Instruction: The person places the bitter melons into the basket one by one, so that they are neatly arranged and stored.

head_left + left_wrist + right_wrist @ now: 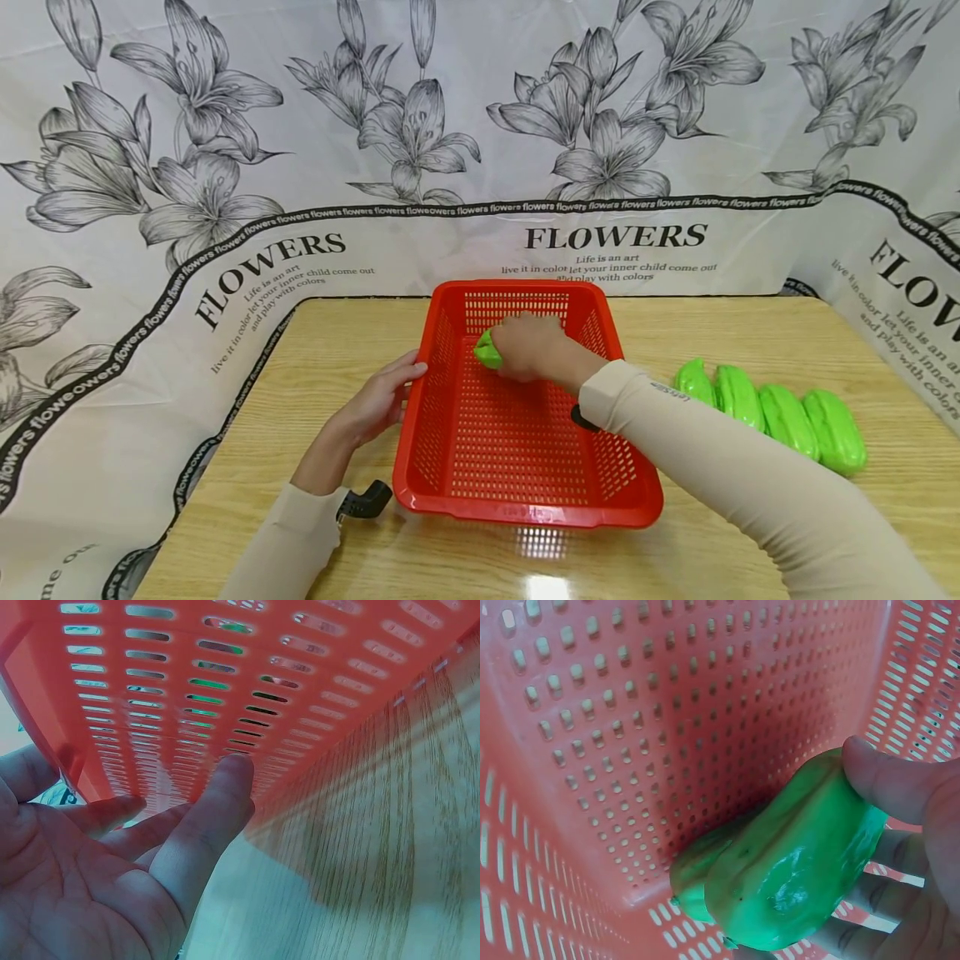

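Note:
A red plastic basket [517, 512] with slotted walls stands on the table. My left hand [378, 400] holds its left side near the rim. In the left wrist view, fingers [214, 817] lie against the outer wall, and one digit reaches round the edge at far left. My right hand [528, 346] is inside, toward the back of the basket, gripping a glossy green star fruit [802, 855] between thumb and fingers. A second green star fruit [690, 874] shows partly behind it; whether the hand touches that one, I cannot tell.
Several more green star fruits [783, 421] lie in a row on the wooden table [337, 333], right of the basket, partly hidden by my right sleeve. A flower-printed white cloth [420, 242] hangs behind and along both sides.

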`<action>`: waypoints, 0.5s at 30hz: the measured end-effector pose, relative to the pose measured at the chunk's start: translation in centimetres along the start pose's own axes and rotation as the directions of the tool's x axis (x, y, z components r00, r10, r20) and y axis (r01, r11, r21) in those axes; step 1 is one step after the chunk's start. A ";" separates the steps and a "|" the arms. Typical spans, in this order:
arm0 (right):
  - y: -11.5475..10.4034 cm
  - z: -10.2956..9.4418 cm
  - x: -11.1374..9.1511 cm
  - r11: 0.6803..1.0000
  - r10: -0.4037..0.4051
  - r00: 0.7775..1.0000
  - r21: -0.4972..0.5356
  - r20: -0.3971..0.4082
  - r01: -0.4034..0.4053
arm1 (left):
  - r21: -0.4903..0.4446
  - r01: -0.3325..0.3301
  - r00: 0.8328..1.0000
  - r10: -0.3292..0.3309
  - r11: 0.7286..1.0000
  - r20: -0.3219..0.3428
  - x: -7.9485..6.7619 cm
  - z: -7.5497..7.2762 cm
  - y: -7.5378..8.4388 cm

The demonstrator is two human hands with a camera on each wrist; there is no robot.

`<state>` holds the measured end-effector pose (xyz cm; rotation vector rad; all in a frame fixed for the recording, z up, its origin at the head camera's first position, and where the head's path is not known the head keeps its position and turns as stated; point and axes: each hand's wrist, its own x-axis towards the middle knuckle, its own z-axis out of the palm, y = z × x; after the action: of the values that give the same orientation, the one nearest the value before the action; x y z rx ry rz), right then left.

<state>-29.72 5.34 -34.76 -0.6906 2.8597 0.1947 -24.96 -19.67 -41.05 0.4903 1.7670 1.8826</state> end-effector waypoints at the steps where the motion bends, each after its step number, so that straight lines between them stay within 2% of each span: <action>1: -0.1 0.1 0.0 1.000 0.006 1.000 -0.018 -0.005 -0.006 | -0.002 0.002 1.000 -0.002 1.000 -0.003 0.0 0.0 0.0; 15: -0.6 1.5 0.2 0.996 0.021 1.000 -0.083 -0.014 -0.022 | 0.005 0.006 1.000 -0.006 1.000 -0.007 0.0 0.0 0.1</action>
<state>-29.34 4.95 -36.31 -0.6794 2.8860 0.3145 -24.93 -19.67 -40.91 0.4811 1.7760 1.8783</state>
